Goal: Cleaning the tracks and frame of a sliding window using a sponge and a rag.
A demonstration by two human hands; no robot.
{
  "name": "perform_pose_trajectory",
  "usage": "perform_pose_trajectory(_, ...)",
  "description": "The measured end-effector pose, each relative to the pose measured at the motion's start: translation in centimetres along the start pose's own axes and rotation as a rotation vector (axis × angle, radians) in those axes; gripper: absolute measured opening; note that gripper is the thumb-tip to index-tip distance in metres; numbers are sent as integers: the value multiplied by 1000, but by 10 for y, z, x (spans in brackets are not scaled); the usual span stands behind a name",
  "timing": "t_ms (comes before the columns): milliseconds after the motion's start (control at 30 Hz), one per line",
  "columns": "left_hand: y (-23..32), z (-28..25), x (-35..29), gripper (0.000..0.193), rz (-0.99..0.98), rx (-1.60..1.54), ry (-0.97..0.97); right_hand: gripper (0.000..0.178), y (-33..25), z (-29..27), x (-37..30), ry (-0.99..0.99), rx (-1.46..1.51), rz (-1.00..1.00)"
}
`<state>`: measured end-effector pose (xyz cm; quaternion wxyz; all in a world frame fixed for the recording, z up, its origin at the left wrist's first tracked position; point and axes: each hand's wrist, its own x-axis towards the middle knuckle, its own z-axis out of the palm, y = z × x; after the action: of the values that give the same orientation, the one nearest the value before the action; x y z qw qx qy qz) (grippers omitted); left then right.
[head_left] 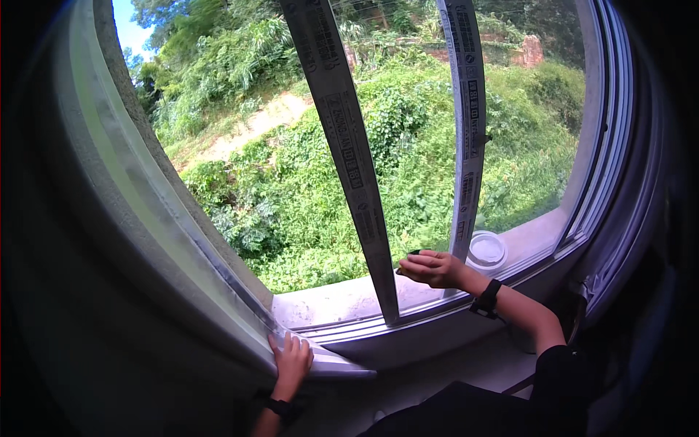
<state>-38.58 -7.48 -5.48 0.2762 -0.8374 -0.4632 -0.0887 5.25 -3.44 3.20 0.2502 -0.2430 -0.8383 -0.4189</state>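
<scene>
My right hand (431,269) is raised in front of the window, its fingers pinched together beside the lower part of two upright sash bars. A small dark green edge (414,252) shows at its fingertips; what kind of thing it belongs to, I cannot make out. The left sash bar (354,167) leans in the view and is covered in printed film; the right sash bar (468,131) stands behind my right wrist. Low at the left, my left hand (293,358) lies with fingers stretched out on the corner of the window frame (328,358).
A white round tub (487,250) stands on the sill (535,234) at the right. Several tracks (615,146) run up the frame's right side. A bunched cover (608,273) hangs at the right edge. Outside, a green slope (291,182) rises.
</scene>
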Motion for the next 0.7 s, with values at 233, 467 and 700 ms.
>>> perform_pose_trajectory(233,-203,39,-244,53,-667,85,-317,26,-38,9,-49,-204,262,-5)
perform_pose_trajectory(467,-189,9,-280,53,-1187,-243,-619,30,-38,0,-37,-285,421,59)
perform_pose_trajectory(700,-169,-117,-233,51,-1145,529,67,30,-49,-1,-19,-277,458,156)
